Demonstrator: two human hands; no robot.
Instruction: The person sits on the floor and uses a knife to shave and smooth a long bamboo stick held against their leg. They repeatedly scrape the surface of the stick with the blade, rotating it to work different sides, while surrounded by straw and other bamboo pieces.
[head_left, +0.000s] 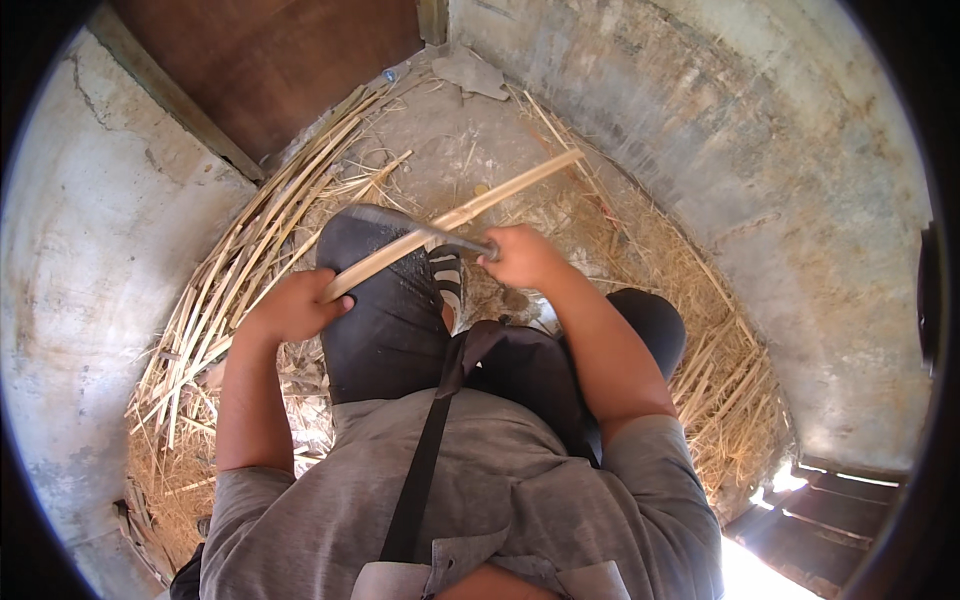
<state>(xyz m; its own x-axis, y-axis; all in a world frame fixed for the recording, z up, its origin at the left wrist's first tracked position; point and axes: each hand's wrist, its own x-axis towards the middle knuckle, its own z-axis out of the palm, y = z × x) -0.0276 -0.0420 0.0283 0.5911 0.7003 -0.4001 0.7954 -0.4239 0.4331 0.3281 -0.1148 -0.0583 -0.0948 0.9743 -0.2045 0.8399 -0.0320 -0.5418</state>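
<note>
My left hand [300, 306] is closed around the lower end of a long, pale bamboo strip [500, 192], which slants up and away to the right above my left knee. In my right hand [527, 258] is the handle of a knife [440, 233] with a narrow, dark metal blade. The blade points left and crosses the strip about midway along it, close to or against it; exact contact cannot be made out. Part of the blade is blurred. Dark trousers [375, 335] cover my bent left leg beneath the strip.
A pile of split bamboo strips [255, 235] lies along the left wall [110, 220]. Shavings and straw [715, 380] cover the ground at right, beside the stained right wall [760, 130]. A brown door panel [280, 60] stands at the far left. Dark slats [820, 520] are at the lower right.
</note>
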